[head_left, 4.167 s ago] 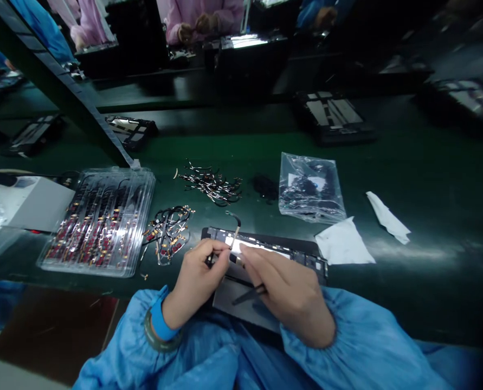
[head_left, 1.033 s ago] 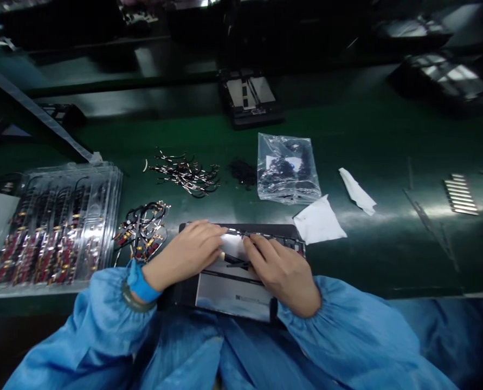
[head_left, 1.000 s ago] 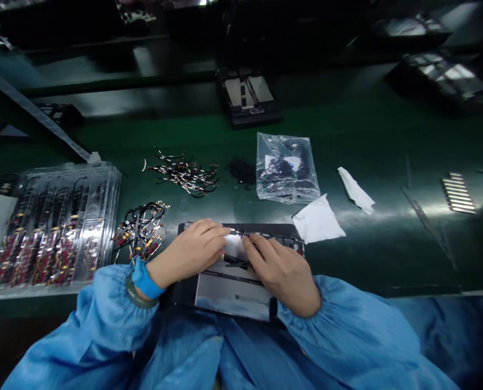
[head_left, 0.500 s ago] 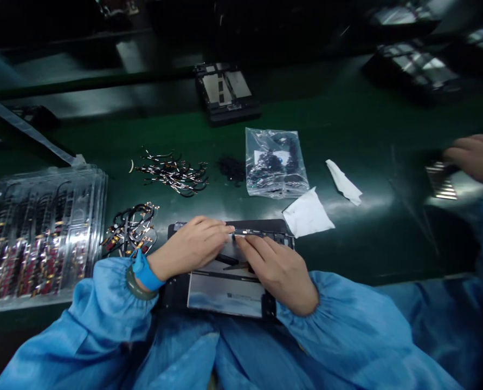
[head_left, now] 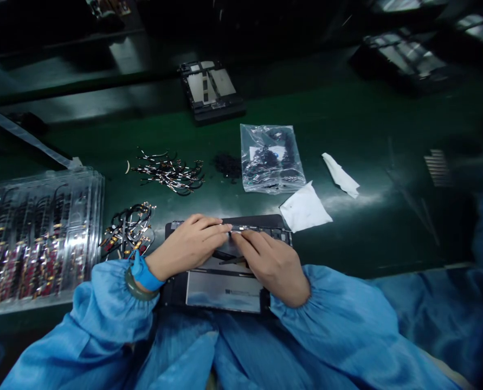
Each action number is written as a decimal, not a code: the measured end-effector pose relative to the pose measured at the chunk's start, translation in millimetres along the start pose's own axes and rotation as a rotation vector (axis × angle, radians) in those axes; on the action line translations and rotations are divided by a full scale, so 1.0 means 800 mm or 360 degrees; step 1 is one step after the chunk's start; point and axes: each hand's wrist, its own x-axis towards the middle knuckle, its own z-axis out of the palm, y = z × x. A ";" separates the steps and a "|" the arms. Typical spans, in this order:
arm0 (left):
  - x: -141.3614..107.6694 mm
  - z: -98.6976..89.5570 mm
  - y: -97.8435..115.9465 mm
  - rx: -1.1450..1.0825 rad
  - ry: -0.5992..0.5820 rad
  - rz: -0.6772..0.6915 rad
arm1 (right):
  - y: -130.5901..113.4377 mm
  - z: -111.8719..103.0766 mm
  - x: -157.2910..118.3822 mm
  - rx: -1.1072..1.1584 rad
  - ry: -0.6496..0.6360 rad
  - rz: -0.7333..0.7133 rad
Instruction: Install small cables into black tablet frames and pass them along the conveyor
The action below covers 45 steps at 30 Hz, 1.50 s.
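An opened tablet-like device [head_left: 225, 291] with a silvery battery panel lies before me in a dark tray. My left hand [head_left: 190, 241] rests over its upper left part, fingers together and fingertips pressed at the strip of small parts along the far edge. My right hand [head_left: 271, 262] comes from the other side, thumb and forefinger pinched close to the left fingertips. Dark tweezers [head_left: 230, 260] stick out to the left from beneath the right palm. Whatever tiny part lies between the fingertips is hidden.
Left stands a clear plastic tray [head_left: 97, 216] of flex cables. Two heaps of loose cables [head_left: 170, 172] lie beside it. Beyond are small black pieces [head_left: 227, 165], a clear bag [head_left: 271, 184], white wipes [head_left: 306, 208] and another opened device [head_left: 212, 89]. A blue sleeve is at far right.
A neighbour's hand at the far right has left the metal strips there. My hands stay at the device's far edge with only slight finger movement; the view shifts a little.
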 end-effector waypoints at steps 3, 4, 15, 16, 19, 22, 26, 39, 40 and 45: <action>0.000 -0.001 0.000 -0.0157 0.0106 -0.0036 | 0.001 0.001 -0.003 0.0092 0.0002 0.0044; 0.000 -0.002 -0.001 -0.0238 0.0160 -0.0064 | 0.002 0.002 -0.004 0.0137 0.0014 0.0072; -0.003 -0.002 -0.001 -0.0483 0.0328 -0.0193 | 0.003 0.012 -0.009 0.0444 0.0198 0.0308; -0.003 -0.002 -0.001 -0.0488 0.0341 -0.0188 | 0.003 0.012 -0.010 0.0446 0.0201 0.0312; -0.004 0.000 -0.001 -0.0496 0.0337 -0.0182 | 0.004 0.013 -0.012 0.0448 0.0191 0.0318; -0.005 0.001 -0.002 -0.0495 0.0299 -0.0191 | 0.003 0.014 -0.012 0.0442 0.0177 0.0308; -0.005 0.002 -0.001 -0.0489 0.0293 -0.0197 | 0.001 0.012 -0.009 0.0388 0.0175 0.0234; -0.006 0.004 -0.002 -0.0508 0.0284 -0.0204 | 0.001 0.009 -0.006 0.0294 0.0231 0.0190; -0.006 0.004 -0.002 -0.0506 0.0280 -0.0206 | 0.001 0.009 -0.005 0.0288 0.0221 0.0172; -0.007 0.005 -0.002 -0.0516 0.0257 -0.0223 | 0.001 0.005 -0.005 0.0202 0.0104 0.0034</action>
